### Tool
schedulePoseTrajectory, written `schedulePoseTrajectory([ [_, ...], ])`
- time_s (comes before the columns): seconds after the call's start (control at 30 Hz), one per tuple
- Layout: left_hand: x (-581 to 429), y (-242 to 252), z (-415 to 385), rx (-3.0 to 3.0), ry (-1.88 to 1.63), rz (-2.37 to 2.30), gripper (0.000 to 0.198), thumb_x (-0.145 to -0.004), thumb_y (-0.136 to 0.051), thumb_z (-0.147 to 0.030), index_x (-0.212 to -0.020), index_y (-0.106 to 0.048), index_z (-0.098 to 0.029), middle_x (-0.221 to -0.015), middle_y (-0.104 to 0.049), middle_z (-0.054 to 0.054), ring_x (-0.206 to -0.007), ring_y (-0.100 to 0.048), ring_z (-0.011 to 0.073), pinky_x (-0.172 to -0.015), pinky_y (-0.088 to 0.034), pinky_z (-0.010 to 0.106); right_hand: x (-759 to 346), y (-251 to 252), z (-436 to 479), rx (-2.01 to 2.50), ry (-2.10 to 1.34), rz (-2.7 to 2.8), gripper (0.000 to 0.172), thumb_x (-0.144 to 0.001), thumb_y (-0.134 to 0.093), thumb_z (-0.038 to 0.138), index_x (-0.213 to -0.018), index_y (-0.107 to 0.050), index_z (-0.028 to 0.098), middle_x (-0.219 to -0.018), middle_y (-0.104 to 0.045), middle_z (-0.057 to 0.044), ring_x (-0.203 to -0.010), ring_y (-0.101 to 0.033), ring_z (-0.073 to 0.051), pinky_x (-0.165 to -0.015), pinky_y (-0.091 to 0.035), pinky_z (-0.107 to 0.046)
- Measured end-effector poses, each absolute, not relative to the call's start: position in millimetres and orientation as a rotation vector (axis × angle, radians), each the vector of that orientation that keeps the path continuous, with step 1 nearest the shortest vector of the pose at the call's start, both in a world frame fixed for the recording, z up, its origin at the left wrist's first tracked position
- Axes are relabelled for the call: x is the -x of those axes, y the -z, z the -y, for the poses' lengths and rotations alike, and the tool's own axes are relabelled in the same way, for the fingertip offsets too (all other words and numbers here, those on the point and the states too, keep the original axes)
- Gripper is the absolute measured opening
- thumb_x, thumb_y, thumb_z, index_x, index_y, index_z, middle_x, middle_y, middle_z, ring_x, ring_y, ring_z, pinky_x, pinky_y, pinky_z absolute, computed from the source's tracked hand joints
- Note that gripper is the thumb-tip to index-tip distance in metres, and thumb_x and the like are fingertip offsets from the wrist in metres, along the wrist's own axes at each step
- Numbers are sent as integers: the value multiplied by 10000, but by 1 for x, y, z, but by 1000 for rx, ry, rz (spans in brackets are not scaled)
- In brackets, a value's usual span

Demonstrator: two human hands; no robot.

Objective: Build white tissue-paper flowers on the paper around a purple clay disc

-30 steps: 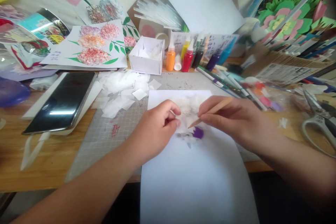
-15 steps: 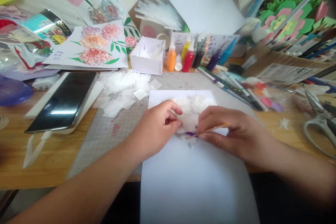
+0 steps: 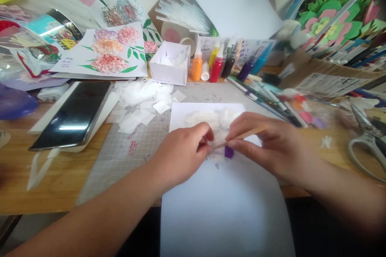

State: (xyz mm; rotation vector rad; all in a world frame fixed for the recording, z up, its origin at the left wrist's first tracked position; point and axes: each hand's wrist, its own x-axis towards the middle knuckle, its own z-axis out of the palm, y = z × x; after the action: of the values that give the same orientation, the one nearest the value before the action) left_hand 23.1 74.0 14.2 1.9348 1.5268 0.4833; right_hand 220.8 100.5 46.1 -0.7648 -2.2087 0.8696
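Observation:
My right hand (image 3: 265, 144) is closed around a thin wooden stick (image 3: 247, 133) whose tip points left toward my left fingers. My left hand (image 3: 183, 152) is pinched at the stick's tip on a small piece of white tissue (image 3: 214, 141). Both hands hover over a white paper sheet (image 3: 223, 204) lying on a grey cutting mat (image 3: 126, 152). Crumpled white tissue tufts (image 3: 208, 118) sit on the sheet's upper part. A small purple blob (image 3: 229, 151) lies on the sheet just under the stick.
Loose white tissue squares (image 3: 141, 102) lie left of the sheet, beside a black phone (image 3: 74, 114). A white box (image 3: 169, 64), paint bottles (image 3: 211, 66), pens (image 3: 259, 92), scissors (image 3: 366, 142) and flower pictures (image 3: 108, 52) crowd the wooden desk.
My right hand dipped toward the purple blob, then rose again with the stick. My left fingers closed in on the stick's tip with the tissue piece.

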Motion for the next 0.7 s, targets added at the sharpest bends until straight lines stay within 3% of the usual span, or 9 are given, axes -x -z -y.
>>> schedulePoseTrajectory([
  [0.5,-20,-13,-72,-2038,-534,-1448,98,-863,-487,-193,-903,-558,-247,-880,-648,-44,-795,-583,148,-669,-395,274,-216,-47,-95,746,-505,2587,109,-860,-554,82,-828,-647,130,-833,-619,-60,-795,-557,-174,-696,-457,-315],
  [0.7,-19,-15,-71,-1974,-578,-1436,105,-849,-529,-207,-928,-573,-261,-872,-644,-61,-754,-569,122,-670,-395,257,-211,-50,-95,707,-441,2694,140,-863,-532,73,-804,-651,115,-813,-618,-76,-774,-558,-193,-679,-458,-339],
])
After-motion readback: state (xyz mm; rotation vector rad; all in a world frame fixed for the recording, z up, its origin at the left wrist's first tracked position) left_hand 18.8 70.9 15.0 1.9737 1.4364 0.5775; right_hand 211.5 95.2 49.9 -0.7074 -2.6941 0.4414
